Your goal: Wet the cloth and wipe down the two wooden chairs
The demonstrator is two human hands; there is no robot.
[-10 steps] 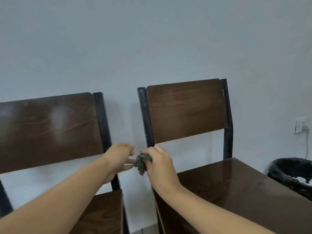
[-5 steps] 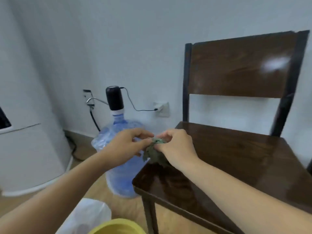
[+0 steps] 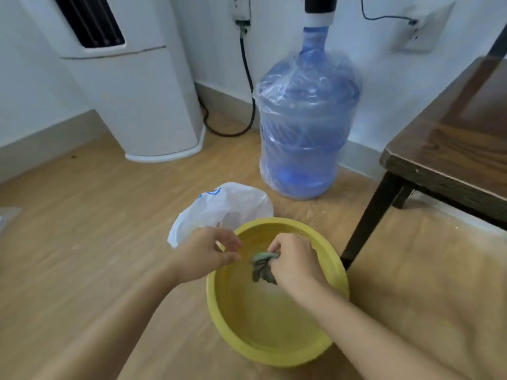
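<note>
A yellow basin [image 3: 219,305] stands on the wooden floor, with water in it. My right hand [image 3: 295,263] is over the basin, shut on a small crumpled grey-green cloth [image 3: 262,267] that hangs down just above the water. My left hand [image 3: 208,250] hovers at the basin's left rim, fingers loosely curled, holding nothing. One dark wooden chair [image 3: 450,149] shows at the right edge, only its seat corner and a black leg. The second chair is out of view.
A white plastic bag [image 3: 219,207] lies behind the basin. A large blue water bottle [image 3: 304,119] with a pump top stands by the wall. A white floor appliance [image 3: 131,78] sits at the back left, with black cables along the skirting.
The view has swung from the chairs down to the floor. Both hands dropped from above the chair seat to the yellow basin, and the left hand has let go of the cloth.
</note>
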